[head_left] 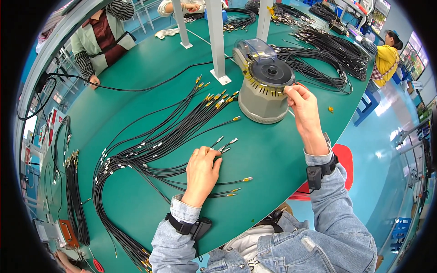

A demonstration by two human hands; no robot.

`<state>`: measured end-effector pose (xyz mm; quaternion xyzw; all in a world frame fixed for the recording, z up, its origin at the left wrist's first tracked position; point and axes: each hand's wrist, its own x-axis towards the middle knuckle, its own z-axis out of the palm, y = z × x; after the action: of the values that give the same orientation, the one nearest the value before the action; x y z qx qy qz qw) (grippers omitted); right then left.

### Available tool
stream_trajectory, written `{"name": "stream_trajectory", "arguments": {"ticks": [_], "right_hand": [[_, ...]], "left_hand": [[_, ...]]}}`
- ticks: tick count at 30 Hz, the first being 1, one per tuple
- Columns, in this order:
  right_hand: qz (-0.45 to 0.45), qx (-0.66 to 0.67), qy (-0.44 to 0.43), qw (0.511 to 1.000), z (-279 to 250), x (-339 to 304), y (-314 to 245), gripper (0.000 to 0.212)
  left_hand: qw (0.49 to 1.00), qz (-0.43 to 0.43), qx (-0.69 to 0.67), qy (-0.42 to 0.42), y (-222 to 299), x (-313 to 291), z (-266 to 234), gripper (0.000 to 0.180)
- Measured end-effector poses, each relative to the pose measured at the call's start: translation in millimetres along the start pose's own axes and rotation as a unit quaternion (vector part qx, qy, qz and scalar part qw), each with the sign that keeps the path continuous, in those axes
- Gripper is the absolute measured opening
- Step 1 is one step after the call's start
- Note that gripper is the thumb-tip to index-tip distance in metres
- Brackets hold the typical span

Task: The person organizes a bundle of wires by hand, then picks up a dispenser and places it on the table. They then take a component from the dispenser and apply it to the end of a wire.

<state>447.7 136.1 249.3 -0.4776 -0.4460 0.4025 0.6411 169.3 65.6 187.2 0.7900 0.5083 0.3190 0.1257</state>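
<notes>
My left hand lies over the fanned-out ends of a bundle of black cables, its fingers curled round a few of them. Silver cable ends stick out past its fingers; the grip itself is partly hidden. At the right rim of a round grey tape dispenser with a black disc, the thumb and forefinger of my right hand pinch a piece of tape, mostly covered by the fingertips. Short yellow tape strips hang round the disc's front edge. Many of the farther cable ends carry yellow tags.
Metal posts rise from the green table. More cable coils lie at the far right, and another bundle at the left. A red stool is by my right arm. Other people sit round the table.
</notes>
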Motion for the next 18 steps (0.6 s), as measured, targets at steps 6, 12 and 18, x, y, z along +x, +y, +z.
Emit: {"name": "stream_trajectory", "arguments": {"ticks": [6,12,18], "right_hand": [[-0.068,0.092,-0.025,0.993,19,-23,-19,0.009],[0.004,0.069,-0.157,0.985,39,-69,-1,0.009],[0.121,0.039,-0.236,0.963,56,-94,26,0.009]], "left_hand": [[1.0,0.001,0.023,-0.006,-3,4,10,0.018],[0.999,-0.016,0.012,0.028,-7,6,11,0.018],[0.999,-0.028,0.011,0.036,-17,5,7,0.016]]}}
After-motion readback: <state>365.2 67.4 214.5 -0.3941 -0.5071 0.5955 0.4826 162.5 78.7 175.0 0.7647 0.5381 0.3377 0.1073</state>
